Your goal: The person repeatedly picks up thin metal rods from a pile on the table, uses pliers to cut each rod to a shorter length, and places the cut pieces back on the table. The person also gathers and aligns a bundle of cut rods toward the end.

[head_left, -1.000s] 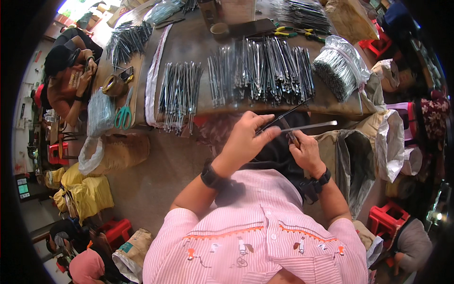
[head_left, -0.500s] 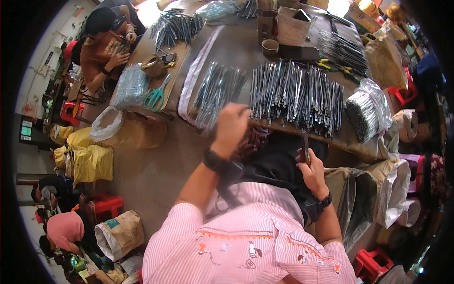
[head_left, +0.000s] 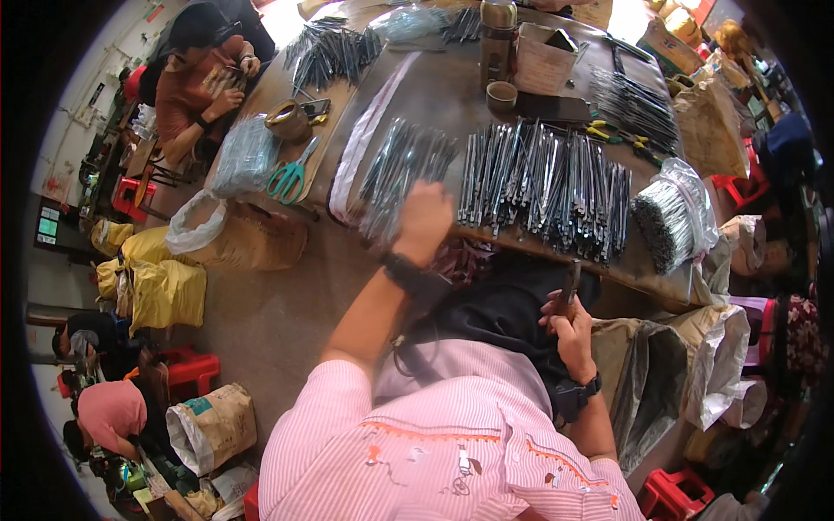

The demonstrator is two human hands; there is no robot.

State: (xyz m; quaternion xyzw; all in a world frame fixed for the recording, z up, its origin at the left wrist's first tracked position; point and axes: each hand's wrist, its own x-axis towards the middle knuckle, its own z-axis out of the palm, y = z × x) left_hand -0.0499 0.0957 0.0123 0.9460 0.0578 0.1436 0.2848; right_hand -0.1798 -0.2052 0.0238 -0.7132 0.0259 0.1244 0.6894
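My left hand point(head_left: 426, 219) reaches to the near edge of a blurred pile of thin metal strips point(head_left: 408, 156), its back toward me. Its fingers are smeared by motion and mostly hidden, so what they hold does not show. My right hand point(head_left: 573, 334), lower and just off the table edge, is closed around a dark, narrow hand tool point(head_left: 571, 291) that points upward. Whether that tool is a pair of pliers I cannot tell. Between and beyond my hands, a wide row of dark, shiny metal strips point(head_left: 543, 187) lies along the table edge.
At the right stands a plastic-wrapped bundle of strips point(head_left: 673, 217). Yellow-handled pliers point(head_left: 617, 135), a flask point(head_left: 498, 52), a cup point(head_left: 501, 95) and a box point(head_left: 545, 61) are farther back. Teal scissors point(head_left: 291, 178) lie left. A co-worker point(head_left: 195, 95) sits far left; sacks point(head_left: 647, 373) stand right.
My left hand stays by the left pile, shifted slightly up, still blurred. My right hand and its tool have dropped slightly. The whole view has shifted a little.
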